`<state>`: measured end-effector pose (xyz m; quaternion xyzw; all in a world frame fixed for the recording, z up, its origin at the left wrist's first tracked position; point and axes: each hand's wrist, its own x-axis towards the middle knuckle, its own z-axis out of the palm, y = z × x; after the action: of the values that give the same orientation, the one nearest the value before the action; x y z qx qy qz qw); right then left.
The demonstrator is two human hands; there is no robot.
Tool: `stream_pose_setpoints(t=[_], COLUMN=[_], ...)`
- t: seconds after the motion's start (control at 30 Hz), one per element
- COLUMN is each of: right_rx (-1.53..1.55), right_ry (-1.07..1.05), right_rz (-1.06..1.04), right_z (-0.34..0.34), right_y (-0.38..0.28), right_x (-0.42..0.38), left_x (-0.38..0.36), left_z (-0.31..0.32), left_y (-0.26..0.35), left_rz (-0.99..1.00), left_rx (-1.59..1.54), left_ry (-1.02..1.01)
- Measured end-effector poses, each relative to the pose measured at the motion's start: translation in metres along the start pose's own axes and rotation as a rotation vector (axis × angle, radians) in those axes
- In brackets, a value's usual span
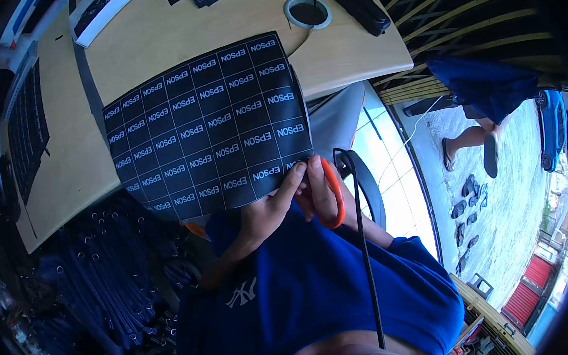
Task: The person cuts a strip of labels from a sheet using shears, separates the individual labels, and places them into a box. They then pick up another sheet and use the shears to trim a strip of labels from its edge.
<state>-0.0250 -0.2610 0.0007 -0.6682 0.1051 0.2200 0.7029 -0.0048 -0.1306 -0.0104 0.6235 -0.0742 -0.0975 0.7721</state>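
Note:
A black sheet (206, 127) printed with rows of white-outlined EPSON labels hangs over the table's near edge, slightly curved. My left hand (270, 212) pinches its lower right corner between thumb and fingers. Right beside it, touching the same corner, my right hand (320, 191) is closed around scissors with an orange handle (336, 203). One handle loop shows along the fingers; the blades are hidden behind the hands and sheet.
The pale wooden table (374, 57) carries a black pouch (359, 8), a round cable hole (308, 12), a white box (103, 17) and more printed sheets (27, 131). Dark blue straps (105, 278) hang at lower left. At right, a person's legs (472, 146) show outside.

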Motion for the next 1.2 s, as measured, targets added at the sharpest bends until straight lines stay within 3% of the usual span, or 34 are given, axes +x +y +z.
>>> stream_pose_setpoints(t=[0.3, 0.37, 0.4, 0.6, 0.67, 1.2], right_rx=[-0.064, -0.217, -0.218, -0.097, -0.255, -0.149], right_ry=[-0.037, 0.023, 0.024, 0.126, 0.198, 0.162], right_rz=[0.006, -0.187, -0.188, -0.106, -0.110, -0.007], right_z=[-0.006, -0.004, -0.004, -0.003, -0.005, -0.003], right_y=[-0.004, -0.004, -0.005, -0.013, -0.002, -0.009], right_x=[0.002, 0.004, 0.003, -0.003, 0.001, 0.004], left_x=[0.002, 0.002, 0.002, -0.007, -0.008, -0.011], left_z=[-0.001, -0.001, -0.002, -0.003, -0.003, -0.006], left_y=[-0.003, -0.003, -0.002, -0.004, -0.003, -0.006], left_rz=[0.018, 0.038, 0.048, 0.016, -0.005, -0.027], left_rx=[0.019, 0.022, 0.039, 0.061, 0.037, 0.050], left_ry=[0.002, 0.000, -0.010, -0.004, 0.004, -0.006])
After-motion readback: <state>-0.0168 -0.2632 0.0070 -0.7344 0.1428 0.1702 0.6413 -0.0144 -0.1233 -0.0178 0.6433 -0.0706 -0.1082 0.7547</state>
